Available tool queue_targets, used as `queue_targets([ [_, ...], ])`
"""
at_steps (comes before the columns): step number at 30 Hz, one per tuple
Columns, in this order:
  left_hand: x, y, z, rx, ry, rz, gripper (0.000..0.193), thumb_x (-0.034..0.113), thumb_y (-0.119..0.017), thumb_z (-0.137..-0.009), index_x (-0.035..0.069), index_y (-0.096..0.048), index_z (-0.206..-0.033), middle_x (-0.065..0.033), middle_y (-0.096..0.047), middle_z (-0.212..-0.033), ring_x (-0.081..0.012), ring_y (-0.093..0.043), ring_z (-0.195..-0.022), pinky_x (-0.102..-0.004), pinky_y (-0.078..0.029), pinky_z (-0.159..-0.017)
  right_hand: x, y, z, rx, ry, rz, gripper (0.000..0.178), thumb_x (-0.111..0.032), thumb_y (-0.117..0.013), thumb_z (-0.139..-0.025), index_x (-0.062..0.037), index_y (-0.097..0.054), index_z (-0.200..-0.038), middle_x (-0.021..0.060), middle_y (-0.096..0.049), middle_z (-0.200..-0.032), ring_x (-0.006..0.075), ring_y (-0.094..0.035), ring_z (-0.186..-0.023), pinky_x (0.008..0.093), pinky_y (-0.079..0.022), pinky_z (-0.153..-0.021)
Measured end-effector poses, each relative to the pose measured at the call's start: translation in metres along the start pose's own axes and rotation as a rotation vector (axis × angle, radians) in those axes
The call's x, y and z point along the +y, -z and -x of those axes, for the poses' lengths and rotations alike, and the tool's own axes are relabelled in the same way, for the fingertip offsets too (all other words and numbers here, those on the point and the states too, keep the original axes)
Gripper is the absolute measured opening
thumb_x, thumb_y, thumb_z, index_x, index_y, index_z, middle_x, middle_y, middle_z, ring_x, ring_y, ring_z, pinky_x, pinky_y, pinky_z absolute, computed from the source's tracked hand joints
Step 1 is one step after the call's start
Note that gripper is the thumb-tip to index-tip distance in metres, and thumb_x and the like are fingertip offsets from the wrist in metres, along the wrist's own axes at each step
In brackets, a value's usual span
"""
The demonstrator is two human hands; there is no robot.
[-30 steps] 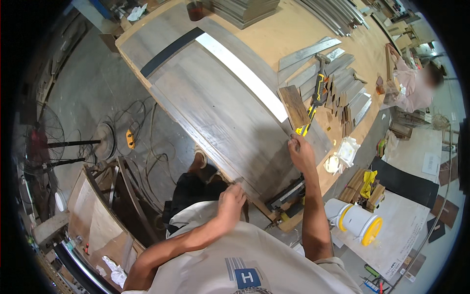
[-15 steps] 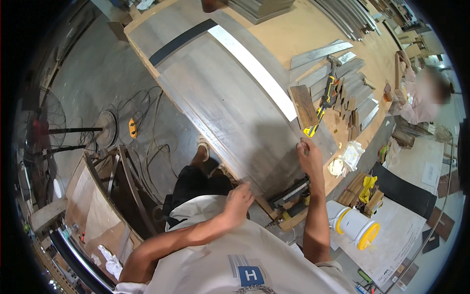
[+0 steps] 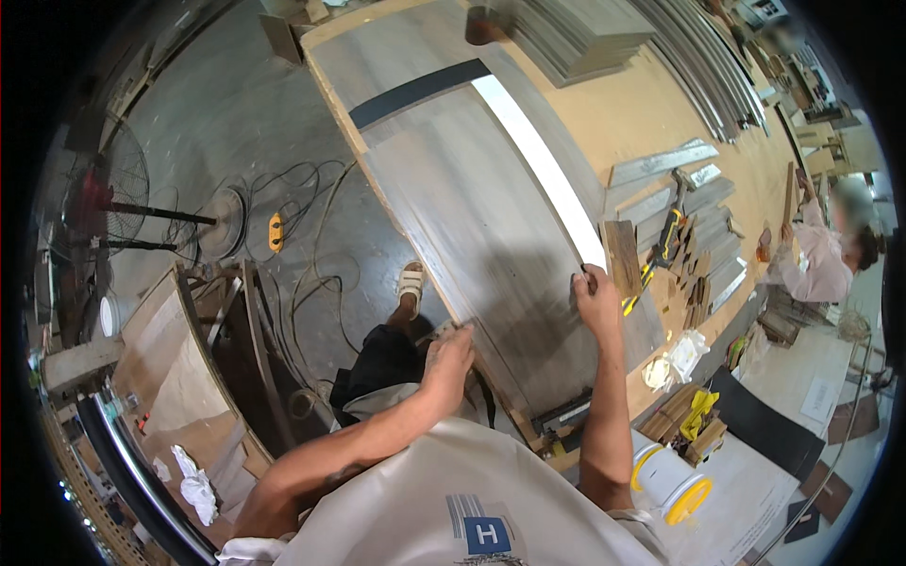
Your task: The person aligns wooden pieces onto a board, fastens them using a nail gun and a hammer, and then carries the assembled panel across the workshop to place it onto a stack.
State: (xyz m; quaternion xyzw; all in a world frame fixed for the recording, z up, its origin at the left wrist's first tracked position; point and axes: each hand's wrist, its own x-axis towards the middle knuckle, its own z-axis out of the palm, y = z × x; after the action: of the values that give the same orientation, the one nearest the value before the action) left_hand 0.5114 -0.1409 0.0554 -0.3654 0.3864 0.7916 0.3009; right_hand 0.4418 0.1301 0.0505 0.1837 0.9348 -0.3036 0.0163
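A wide grey wood-look panel [image 3: 444, 179] lies on the workbench, bearing a black strip [image 3: 415, 91] across its far end. From that strip a long white strip [image 3: 538, 156] runs toward me along the right side. My right hand [image 3: 598, 300] is at the white strip's near end, its fingers closed in a pinch; a small dark bit shows at the fingertips, too small to name. Beside the panel's left edge, close to my body, is my left hand [image 3: 447, 366] with its fingers curled together. Whether it holds anything is hidden.
Right of the panel lie a brown wood block [image 3: 620, 257], a yellow-and-black hammer-like tool [image 3: 668, 236] and several grey offcuts [image 3: 651, 206]. Stacked boards [image 3: 585, 42] stand farther back. A fan [image 3: 104, 189] and cables [image 3: 316, 255] are on the left floor. A co-worker [image 3: 813, 255] is at far right.
My right hand has moved forward to the white strip's near end. My left hand has shifted slightly left and forward to the panel's edge. The view has moved, sliding the bench rightward.
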Motion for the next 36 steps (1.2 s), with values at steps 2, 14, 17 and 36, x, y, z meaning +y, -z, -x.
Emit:
queue_targets([
  [2,-0.026,0.03,-0.018,-0.085,-0.07,0.252,0.039,0.025,-0.05,-0.098,0.002,-0.046,-0.129,-0.0089,-0.047,-0.135,-0.0223,-0.04,-0.132,-0.0372,-0.028,-0.112,-0.006,-0.004,-0.007,-0.015,-0.002,0.027,0.037,-0.026,-0.065,-0.086,0.0014,-0.062,-0.111,0.0235,-0.066,-0.093,0.039,-0.064,-0.088,0.042,-0.05,-0.078],
  [14,0.015,0.002,-0.01,0.117,-0.046,0.054,0.026,0.026,-0.055,-0.096,0.005,-0.053,-0.111,-0.0031,-0.051,-0.113,-0.0114,-0.047,-0.115,-0.0308,-0.032,-0.107,-0.056,0.002,-0.039,-0.122,-0.12,0.332,0.042,-0.036,-0.06,-0.087,-0.002,-0.063,-0.112,0.0174,-0.07,-0.098,0.0363,-0.066,-0.095,0.0428,-0.05,-0.082],
  [17,0.035,0.011,-0.028,0.077,-0.16,0.01,0.021,0.026,-0.057,-0.095,0.007,-0.053,-0.103,-0.0015,-0.05,-0.107,-0.0109,-0.048,-0.108,-0.0288,-0.034,-0.104,-0.077,-0.006,-0.059,-0.169,-0.129,0.389,0.044,-0.038,-0.057,-0.088,-0.0028,-0.061,-0.114,0.0178,-0.07,-0.099,0.0372,-0.065,-0.097,0.0433,-0.05,-0.084],
  [36,0.126,0.005,-0.053,0.03,-0.149,0.131,0.088,0.034,-0.059,-0.092,-0.012,-0.007,-0.146,-0.0261,-0.018,-0.154,-0.0263,-0.017,-0.145,-0.0307,-0.015,-0.116,-0.12,-0.049,-0.127,-0.136,0.004,0.214,0.046,-0.032,-0.059,-0.089,0.0016,-0.055,-0.121,0.0201,-0.07,-0.093,0.0351,-0.067,-0.09,0.0412,-0.051,-0.081],
])
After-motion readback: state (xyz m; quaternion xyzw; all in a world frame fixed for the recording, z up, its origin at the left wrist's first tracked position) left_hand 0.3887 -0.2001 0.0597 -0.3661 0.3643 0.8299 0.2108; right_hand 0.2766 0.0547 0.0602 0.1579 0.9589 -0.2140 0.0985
